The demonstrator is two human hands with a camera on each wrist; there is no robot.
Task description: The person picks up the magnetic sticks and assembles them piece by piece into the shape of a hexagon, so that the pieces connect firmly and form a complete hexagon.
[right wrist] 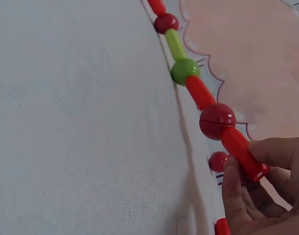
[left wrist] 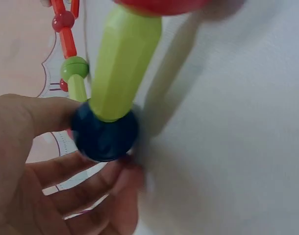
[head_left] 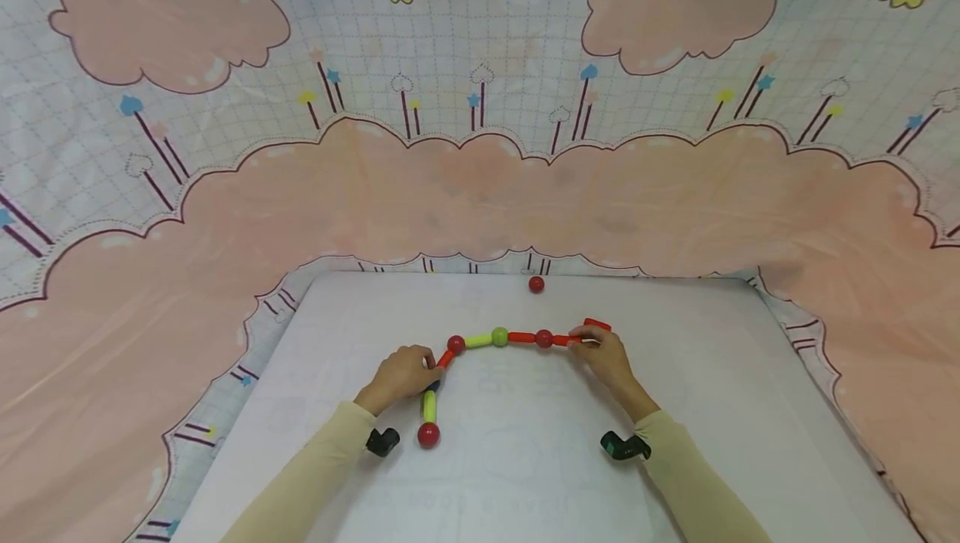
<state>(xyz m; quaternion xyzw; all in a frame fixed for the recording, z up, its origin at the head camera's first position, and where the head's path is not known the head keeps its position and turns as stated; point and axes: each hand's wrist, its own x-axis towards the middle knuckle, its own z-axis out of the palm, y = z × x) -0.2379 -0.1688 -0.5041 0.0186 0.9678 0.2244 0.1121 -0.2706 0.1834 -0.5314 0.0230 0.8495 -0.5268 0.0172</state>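
A chain of balls and sticks arches between the hands. Held by my left hand [head_left: 403,373] is a dark blue ball [left wrist: 105,134], thumb on one side and fingers beneath. From that ball a yellow-green stick [left wrist: 125,63] leads to a red end ball [head_left: 428,435] nearest me. Further along come a red stick [head_left: 446,360], a red ball [head_left: 456,345], another yellow-green stick [head_left: 477,341], a green ball [head_left: 500,337], a red stick [head_left: 521,337] and a red ball [right wrist: 217,121]. My right hand [head_left: 607,358] pinches the red stick [right wrist: 241,151] at the chain's right end.
Beyond the chain, a loose red ball [head_left: 536,284] lies near the far edge of the white table [head_left: 525,468]. A loose red stick [head_left: 597,324] lies just past my right hand. Patterned cloth [head_left: 480,193] hangs behind the table and runs down both sides.
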